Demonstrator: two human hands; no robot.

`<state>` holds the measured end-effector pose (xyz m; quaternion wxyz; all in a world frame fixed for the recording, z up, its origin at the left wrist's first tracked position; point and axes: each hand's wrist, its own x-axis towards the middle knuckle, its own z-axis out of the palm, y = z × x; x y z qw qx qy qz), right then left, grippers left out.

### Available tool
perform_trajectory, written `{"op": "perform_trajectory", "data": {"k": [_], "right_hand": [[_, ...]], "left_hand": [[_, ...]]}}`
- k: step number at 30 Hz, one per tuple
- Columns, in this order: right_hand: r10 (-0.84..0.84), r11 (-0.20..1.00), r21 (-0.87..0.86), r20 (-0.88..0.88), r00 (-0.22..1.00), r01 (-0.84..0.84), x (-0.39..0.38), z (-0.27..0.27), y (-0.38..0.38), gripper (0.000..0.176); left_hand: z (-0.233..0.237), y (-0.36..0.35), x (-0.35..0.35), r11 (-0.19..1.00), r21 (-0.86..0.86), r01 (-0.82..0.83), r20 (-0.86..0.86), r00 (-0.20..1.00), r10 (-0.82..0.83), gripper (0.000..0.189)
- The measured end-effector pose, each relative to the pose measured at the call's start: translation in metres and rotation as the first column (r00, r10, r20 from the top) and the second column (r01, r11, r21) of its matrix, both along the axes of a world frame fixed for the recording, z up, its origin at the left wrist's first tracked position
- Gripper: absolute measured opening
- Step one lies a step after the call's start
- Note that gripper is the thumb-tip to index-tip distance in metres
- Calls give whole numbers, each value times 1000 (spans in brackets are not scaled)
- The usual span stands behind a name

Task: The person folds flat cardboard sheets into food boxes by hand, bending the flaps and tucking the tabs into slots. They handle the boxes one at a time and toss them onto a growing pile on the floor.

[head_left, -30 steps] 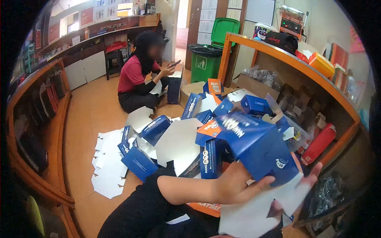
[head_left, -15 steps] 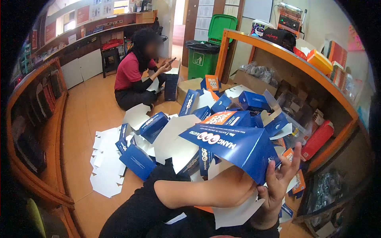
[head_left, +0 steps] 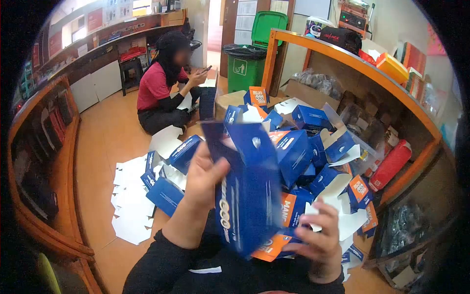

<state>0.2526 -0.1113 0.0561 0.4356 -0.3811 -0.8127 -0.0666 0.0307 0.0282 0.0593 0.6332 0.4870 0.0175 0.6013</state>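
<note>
A blue food carton (head_left: 249, 191) with white lettering and an orange panel is raised in front of me, its lower part blurred by motion. My left hand (head_left: 199, 186) is closed on its upper left edge, thumb across the front. To the right of the carton is my right hand (head_left: 320, 237), its fingers apart and slightly bent, with nothing seen in it. Behind the carton lies a heap of folded blue and orange cartons (head_left: 293, 152), some with white inner flaps showing. More blue cartons (head_left: 169, 196) rest on the floor at the left.
Flat white carton sheets (head_left: 131, 201) lie on the tiled floor at left. Another person (head_left: 161, 93) sits on the floor holding a phone, beside a stack of flat cartons (head_left: 208, 100). An orange-edged shelf (head_left: 352, 66) stands right, a green bin (head_left: 245, 73) behind, a wooden cabinet (head_left: 73, 147) left.
The carton has swung from sideways to upright, and its flared end is no longer across my right hand. My left hand has come into view gripping its edge. My right hand has moved lower.
</note>
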Motion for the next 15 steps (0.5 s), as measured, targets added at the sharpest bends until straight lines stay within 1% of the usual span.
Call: {"op": "perform_trajectory", "data": {"k": [1, 2, 3, 4, 5, 6, 7, 8, 10, 11, 14, 15], "right_hand": [[12, 998, 70, -120, 993, -4, 2, -4, 4, 47], [-2, 989, 145, -204, 979, 33, 2, -7, 11, 45], [-7, 985, 165, -292, 956, 58, -3, -7, 13, 42], [-9, 979, 186, -378, 926, 86, -9, -4, 17, 39], [-34, 993, 108, -179, 983, 55, -7, 2, 19, 36], [-40, 999, 25, 28, 999, 39, -5, 9, 21, 34], [-8, 999, -32, 144, 989, 13, -11, 17, 25, 21], [-9, 992, -124, 168, 986, 30, -12, 16, 26, 17], [-3, 950, -303, 212, 977, 69, -11, 10, 32, 11], [20, 978, -207, 164, 986, 15, -12, 4, 38, 11], [-2, 983, -181, 215, 977, 41, -18, 7, 36, 13], [-21, 987, -148, 211, 977, 53, -20, 9, 36, 13]], "left_hand": [[-3, -10, 0, 998, 51, -26, -68, 997, 29, 35], [-7, -10, -7, 975, 183, 124, -318, 946, -61, 28], [-12, -10, -13, 902, 318, 290, -546, 834, -76, 22], [3, -16, -7, 783, 410, 468, -636, 762, -122, 22], [6, -23, -2, 713, 439, 547, -659, 735, -159, 22], [-2, -25, 7, 611, 584, 535, -550, 814, -186, 18], [2, -28, 7, 553, 637, 537, -549, 820, -163, 17], [6, -31, 6, 491, 687, 536, -546, 826, -138, 15], [4, -34, 8, 487, 774, 406, -476, 879, 25, 15], [2, -36, 9, 476, 812, 338, -434, 895, 106, 16], [-22, -46, 17, 704, 656, 274, -538, 824, 181, 31], [-24, -47, 20, 782, 573, 244, -533, 836, 130, 58]]}}
